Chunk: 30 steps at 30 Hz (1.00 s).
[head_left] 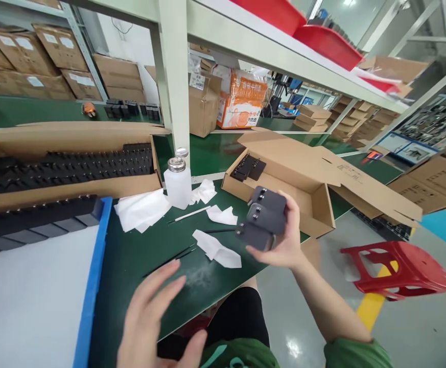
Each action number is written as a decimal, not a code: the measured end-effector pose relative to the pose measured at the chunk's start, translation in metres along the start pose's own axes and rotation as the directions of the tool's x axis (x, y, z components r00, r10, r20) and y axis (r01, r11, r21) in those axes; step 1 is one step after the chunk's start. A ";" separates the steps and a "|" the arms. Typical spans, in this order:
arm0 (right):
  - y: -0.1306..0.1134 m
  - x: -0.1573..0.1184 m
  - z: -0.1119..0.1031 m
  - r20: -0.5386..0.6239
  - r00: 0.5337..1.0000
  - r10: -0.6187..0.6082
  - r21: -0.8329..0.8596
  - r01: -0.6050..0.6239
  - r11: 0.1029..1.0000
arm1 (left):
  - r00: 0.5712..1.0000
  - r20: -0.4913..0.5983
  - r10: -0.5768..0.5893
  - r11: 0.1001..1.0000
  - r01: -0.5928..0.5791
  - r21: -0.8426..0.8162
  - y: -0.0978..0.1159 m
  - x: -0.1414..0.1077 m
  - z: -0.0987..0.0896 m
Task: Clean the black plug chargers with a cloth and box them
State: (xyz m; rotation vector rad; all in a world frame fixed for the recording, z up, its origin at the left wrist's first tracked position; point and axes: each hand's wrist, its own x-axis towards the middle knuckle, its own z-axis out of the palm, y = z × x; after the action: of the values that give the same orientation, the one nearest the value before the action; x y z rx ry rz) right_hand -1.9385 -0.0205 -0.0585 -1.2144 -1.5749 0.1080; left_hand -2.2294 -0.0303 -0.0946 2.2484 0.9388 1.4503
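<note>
1. The right hand (pixel 288 237) grips a small stack of black blocks (pixel 265 217), thumb below and fingers behind; three blocks seem to sit together, with small shiny metal bits on their left ends.
2. That stack is held up above the bench (pixel 128 253), in front of the open carton (pixel 235 188).
3. The left hand (pixel 151 317) is spread, fingers apart and holding nothing, over the bench's near edge.
4. More black parts (pixel 248 167) lie inside the open carton at its left end; its long flap (pixel 291 153) carries dark printing, too small to read.
5. Behind, an orange-and-white box (pixel 241 97) bears the dark characters "牛肉面" at its lower right; its larger lettering is only partly legible.
6. Just beside it, a brown carton (pixel 203 110) has a white printed label whose text cannot be made out.
7. The cartons (pixel 23 51) stacked at the far left also wear white labels, illegible from here.
8. A white bottle (pixel 179 188) with a metal top stands between crumpled tissues (pixel 142 209).
9. At the left, a blue-edged tray (pixel 87 306) holds a row of dark blocks (pixel 39 222), near a long carton (pixel 92 189) full of similar pieces.
</note>
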 end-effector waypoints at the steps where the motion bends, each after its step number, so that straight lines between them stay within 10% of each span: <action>1: -0.006 -0.004 0.005 0.010 0.999 -0.054 -0.004 0.054 0.999 | 0.996 0.032 0.084 0.995 -0.086 0.051 0.007 0.007 0.004; 7: -0.023 -0.011 0.025 0.012 0.961 -0.275 0.036 0.275 0.961 | 0.933 0.081 0.351 0.921 -0.359 0.149 0.039 0.033 0.023; 12: -0.031 -0.007 0.030 -0.017 0.938 -0.347 0.054 0.347 0.936 | 0.997 -0.072 -0.007 0.988 -0.004 -0.152 0.031 0.021 0.026; 17: -0.032 -0.009 0.033 0.002 0.917 -0.398 0.075 0.397 0.915 | 0.909 0.340 -0.240 0.759 0.394 -0.519 0.009 0.019 0.030; 22: -0.027 -0.013 0.033 0.154 0.904 -0.398 0.065 0.393 0.917 | 0.892 0.384 -0.240 0.529 0.452 -0.719 0.004 0.025 0.040; 30: -0.036 -0.019 0.028 0.322 0.931 -0.174 -0.039 0.197 0.980 | 0.827 0.391 -0.404 0.594 0.562 -0.575 0.000 0.022 0.054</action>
State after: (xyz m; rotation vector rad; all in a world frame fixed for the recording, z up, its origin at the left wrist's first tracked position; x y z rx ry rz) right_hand -1.9850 -0.0376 -0.0603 -1.1354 -1.9832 0.1302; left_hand -2.1755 -0.0109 -0.1035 1.4114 0.7117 1.0175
